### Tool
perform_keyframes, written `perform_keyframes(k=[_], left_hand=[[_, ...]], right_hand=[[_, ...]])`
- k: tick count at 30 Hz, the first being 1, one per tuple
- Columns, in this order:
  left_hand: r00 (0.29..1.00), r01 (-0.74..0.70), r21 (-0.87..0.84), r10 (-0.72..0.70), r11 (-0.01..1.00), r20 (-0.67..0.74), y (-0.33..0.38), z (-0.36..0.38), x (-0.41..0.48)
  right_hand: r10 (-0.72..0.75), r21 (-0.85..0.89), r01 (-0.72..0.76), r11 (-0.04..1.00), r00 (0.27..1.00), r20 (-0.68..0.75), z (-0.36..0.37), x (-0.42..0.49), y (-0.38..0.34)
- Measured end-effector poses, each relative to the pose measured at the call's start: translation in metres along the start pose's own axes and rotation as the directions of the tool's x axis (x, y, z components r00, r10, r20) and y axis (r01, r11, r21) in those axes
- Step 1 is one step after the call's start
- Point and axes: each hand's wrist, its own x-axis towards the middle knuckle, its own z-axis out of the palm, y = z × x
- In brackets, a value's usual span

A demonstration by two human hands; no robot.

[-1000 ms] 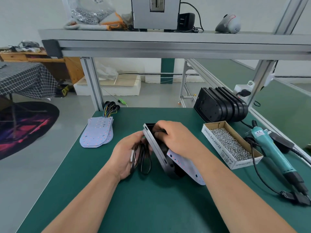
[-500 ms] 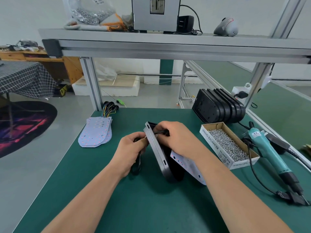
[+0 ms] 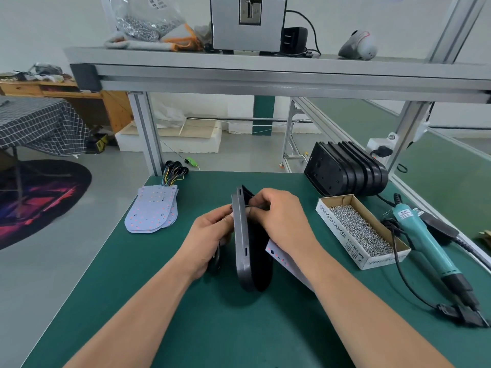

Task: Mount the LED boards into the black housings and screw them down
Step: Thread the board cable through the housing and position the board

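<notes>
Your view is bright, with soft, even light like daytime. The black housing (image 3: 241,243) drops a soft dark shadow on the green table (image 3: 186,328) on the side near you, so the light comes from beyond it. Above the housing, the metal shelf (image 3: 265,75) looks bent by the wide lens. Far right of the housing, the cord end of the screwdriver (image 3: 422,240) looks a bit blurry.
</notes>
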Motion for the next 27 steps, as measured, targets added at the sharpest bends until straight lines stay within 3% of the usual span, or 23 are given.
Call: perform_keyframes(k=[8, 14, 17, 27], left_hand=[[0.997, -0.078, 0.075, 0.078, 0.994, 0.01, -0.001, 0.0007, 0.001], [0.997, -0.073, 0.158, 0.078, 0.985, -0.028, 0.0026, 0.0026, -0.0023], [0.995, -0.092, 0.18, 0.099, 0.979, -0.028, 0.0033, 0.0038, -0.0031], [0.992, -0.121, 0.159, 0.125, 0.98, -0.012, 0.0068, 0.0064, -0.0065]], right_hand=[[-0.02, 0.134, -0.004, 0.991, 0.984, 0.178, -0.0056, -0.003, 0.0011], [-0.001, -0.05, 0.002, 0.999, 1.0, 0.021, 0.0007, -0.0018, 0.0041], [-0.009, -0.122, 0.015, 0.992, 0.999, 0.049, -0.0028, -0.0003, 0.0042], [-0.093, 0.091, 0.078, 0.993, 0.981, 0.167, -0.0051, -0.0017, 0.0008]])
